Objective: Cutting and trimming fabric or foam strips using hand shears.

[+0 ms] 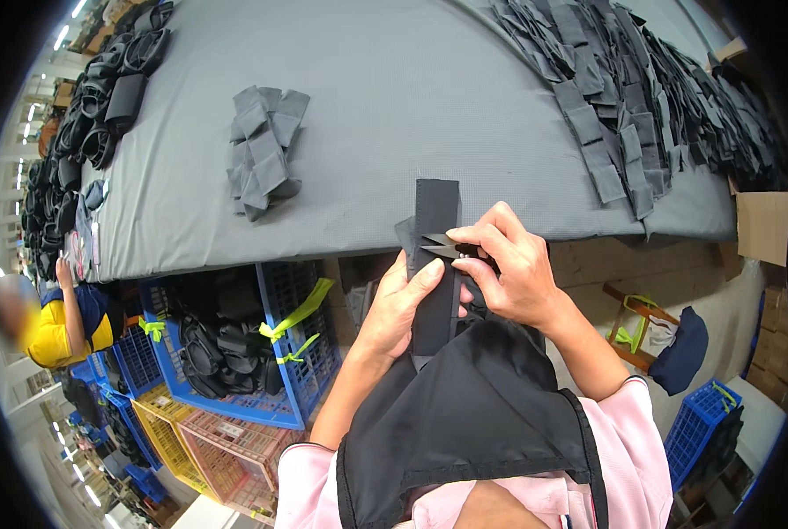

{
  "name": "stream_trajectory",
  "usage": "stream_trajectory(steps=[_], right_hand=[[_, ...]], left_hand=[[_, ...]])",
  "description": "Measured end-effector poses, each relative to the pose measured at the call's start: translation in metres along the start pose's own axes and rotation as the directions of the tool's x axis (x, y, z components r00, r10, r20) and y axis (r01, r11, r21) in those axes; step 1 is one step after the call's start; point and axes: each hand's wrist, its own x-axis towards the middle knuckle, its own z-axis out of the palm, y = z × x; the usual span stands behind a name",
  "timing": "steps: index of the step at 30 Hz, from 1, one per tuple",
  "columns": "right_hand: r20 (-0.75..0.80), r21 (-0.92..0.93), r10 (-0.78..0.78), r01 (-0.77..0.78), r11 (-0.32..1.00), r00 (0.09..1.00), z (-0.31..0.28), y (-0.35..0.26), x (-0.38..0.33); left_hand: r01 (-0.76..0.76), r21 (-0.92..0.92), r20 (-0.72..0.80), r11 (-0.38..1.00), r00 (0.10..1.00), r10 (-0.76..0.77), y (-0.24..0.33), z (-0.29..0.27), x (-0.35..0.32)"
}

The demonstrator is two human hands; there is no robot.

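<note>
My left hand (pixel 392 307) pinches a dark grey fabric strip (pixel 437 207), its thumb lying across the front. The strip stands nearly upright at the table's near edge, and its upper end overlaps the tabletop. Another piece of dark fabric shows behind it on the left. My right hand (pixel 519 271) is closed around small thread snips (pixel 440 249). Their pointed metal blades reach left across the strip, just above my left thumb. Most of the snips' body is hidden by my fingers. A black apron (pixel 473 414) covers my lap below both hands.
A grey-covered table (pixel 367 106) spreads ahead. On it lie a small stack of folded strips (pixel 266 154), a large heap of strips (pixel 619 106) and black padded pieces (pixel 103 97). Blue crates (pixel 297 353) stand below left. A wooden stool (pixel 645 335) is at right; another person (pixel 72 326) works far left.
</note>
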Motion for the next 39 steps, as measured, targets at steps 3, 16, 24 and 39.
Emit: stream_trajectory(steps=[3,16,24,39], right_hand=[[0.006,-0.031,-0.031,0.032,0.999,0.999,0.002,0.001,0.003],[-0.163,0.13,0.137,-0.116,0.985,0.977,-0.005,0.0,0.003],[0.037,0.534,0.359,-0.322,0.782,0.933,-0.022,0.009,0.005],[0.298,0.55,0.469,-0.551,0.628,0.831,-0.04,0.021,0.023]], left_hand=[[0.004,0.01,-0.001,1.0,1.0,-0.004,0.003,0.003,-0.002],[0.003,-0.007,0.157,1.0,0.988,-0.002,0.0,-0.004,0.001],[-0.097,0.071,0.088,0.993,0.992,0.091,0.006,-0.004,0.013],[-0.193,0.51,-0.036,0.838,0.969,0.245,0.009,-0.004,0.012]])
